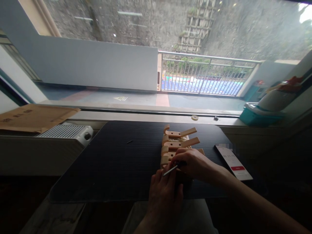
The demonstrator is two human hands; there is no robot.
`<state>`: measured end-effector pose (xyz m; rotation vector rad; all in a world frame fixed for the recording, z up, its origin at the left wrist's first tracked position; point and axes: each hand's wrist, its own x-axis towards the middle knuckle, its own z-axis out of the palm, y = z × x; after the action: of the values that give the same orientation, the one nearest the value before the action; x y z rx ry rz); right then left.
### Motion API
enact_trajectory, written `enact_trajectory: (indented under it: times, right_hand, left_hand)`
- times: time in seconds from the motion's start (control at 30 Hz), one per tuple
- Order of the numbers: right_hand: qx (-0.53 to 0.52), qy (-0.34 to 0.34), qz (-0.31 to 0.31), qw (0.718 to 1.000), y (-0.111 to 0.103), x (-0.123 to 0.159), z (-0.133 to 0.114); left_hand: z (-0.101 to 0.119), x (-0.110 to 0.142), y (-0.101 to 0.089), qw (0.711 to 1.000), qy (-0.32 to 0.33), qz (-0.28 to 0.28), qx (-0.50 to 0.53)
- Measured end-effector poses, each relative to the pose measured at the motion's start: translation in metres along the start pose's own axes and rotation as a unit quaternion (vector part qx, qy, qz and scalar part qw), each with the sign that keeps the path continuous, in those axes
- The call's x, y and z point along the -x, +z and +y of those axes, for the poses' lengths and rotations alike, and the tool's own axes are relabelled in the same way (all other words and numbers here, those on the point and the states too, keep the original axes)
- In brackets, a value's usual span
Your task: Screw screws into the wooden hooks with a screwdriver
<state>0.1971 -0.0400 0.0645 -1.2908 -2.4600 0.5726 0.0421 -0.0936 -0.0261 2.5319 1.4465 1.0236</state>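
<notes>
Several pale wooden coat hooks (175,144) with dark holes sit in a row on the dark table (109,162). Clear plastic shows between the farther ones. My right hand (191,161) is closed over the near part of the row, holding a screwdriver (170,170). Its metal shaft points left and toward me, across the fingers of my left hand (164,190). That left hand is closed at the near end of the row, steadying the nearest hook. My hands hide most of this hook and its lower part lies in shadow.
A phone (235,162) with a lit screen lies to the right. One small dark stick-like piece (129,141) is on the table's left half. Beyond the far edge, a tape roll (194,117) and a teal box (258,115) rest on the sill. A radiator (67,131) stands left.
</notes>
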Motion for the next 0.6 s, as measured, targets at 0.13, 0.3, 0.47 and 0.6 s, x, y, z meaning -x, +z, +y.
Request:
enact_trajectory:
  times: [0.13, 0.3, 0.47, 0.6]
  right_hand:
    - [0.018, 0.071, 0.021, 0.997, -0.030, 0.006, 0.004]
    - [0.063, 0.078, -0.067, 0.993, -0.079, 0.014, 0.009]
    - [0.142, 0.019, -0.090, 0.986, -0.090, 0.006, -0.011]
    - [0.180, 0.003, -0.100, 0.979, -0.086, -0.005, -0.032]
  left_hand:
    - [0.000, 0.002, 0.001, 1.000, 0.007, 0.000, -0.001]
    - [0.000, 0.000, 0.000, 1.000, 0.021, -0.012, -0.013]
    - [-0.001, 0.000, 0.001, 1.000, 0.025, -0.006, -0.002]
    - [-0.002, 0.003, 0.002, 1.000, 0.029, -0.003, -0.008]
